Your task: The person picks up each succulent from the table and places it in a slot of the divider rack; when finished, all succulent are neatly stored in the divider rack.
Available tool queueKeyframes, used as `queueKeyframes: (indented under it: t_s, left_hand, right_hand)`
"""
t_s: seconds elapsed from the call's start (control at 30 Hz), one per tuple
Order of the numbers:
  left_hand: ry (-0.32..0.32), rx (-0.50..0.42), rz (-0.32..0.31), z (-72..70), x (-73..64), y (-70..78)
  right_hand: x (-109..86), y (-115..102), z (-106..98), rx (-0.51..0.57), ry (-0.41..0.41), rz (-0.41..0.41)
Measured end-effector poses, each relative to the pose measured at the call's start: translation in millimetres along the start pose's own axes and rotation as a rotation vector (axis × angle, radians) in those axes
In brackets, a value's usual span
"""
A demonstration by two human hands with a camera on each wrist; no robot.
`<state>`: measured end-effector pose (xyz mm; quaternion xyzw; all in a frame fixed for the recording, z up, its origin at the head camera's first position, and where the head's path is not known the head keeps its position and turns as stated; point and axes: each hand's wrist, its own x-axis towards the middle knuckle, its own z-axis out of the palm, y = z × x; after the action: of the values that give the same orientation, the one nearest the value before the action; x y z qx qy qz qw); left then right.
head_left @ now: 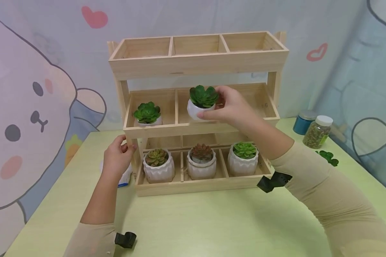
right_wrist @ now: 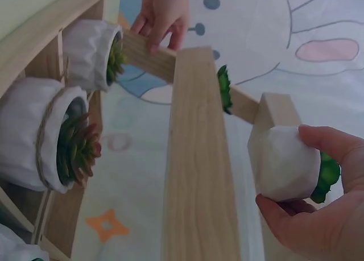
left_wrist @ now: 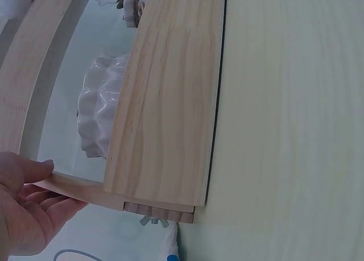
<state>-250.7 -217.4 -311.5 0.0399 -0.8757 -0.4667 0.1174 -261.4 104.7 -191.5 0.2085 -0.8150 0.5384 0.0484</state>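
My right hand (head_left: 229, 105) grips a white pot (right_wrist: 287, 164) with a dark green succulent (head_left: 203, 96), held at the middle compartment of the shelf's second tier. My left hand (head_left: 117, 157) holds the left upright (left_wrist: 79, 190) of the wooden plant shelf (head_left: 196, 66), thumb on one side and fingers on the other. Another green succulent (head_left: 147, 112) in a white pot sits in the second tier's left compartment. Along the bottom tier stand three white pots: one with a yellow-green succulent (head_left: 156, 157), one with a reddish succulent (head_left: 202, 152), one with a bright green succulent (head_left: 245, 150).
Right of the shelf are a blue tin (head_left: 303, 123), a white-lidded jar (head_left: 318, 132) of small granules and a dark green leafy piece (head_left: 328, 157). A white cloth item with a blue edge (head_left: 125, 176) lies behind my left hand. A cartoon-printed curtain (head_left: 193, 16) hangs behind.
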Motion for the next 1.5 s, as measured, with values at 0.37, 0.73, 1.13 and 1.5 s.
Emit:
queueKeyframes:
  t_s: [0.37,0.73,1.13,1.5]
  left_hand:
    - [-0.003,-0.006,-0.014,0.7,-3.9,-1.6]
    - [-0.005,-0.007,-0.004,-1.3,-2.0,0.6]
    - [-0.005,-0.005,-0.002,-2.1,-1.9,2.1]
    - [-0.01,-0.004,0.004,-1.2,-2.0,3.6]
  right_hand:
    - [31.2,24,10,-0.147,-0.001,0.068]
    - [41.0,21,14,-0.282,-0.047,0.105]
    - [47.1,19,14,-0.367,-0.078,0.091]
    - [47.3,16,5,-0.414,-0.181,0.064]
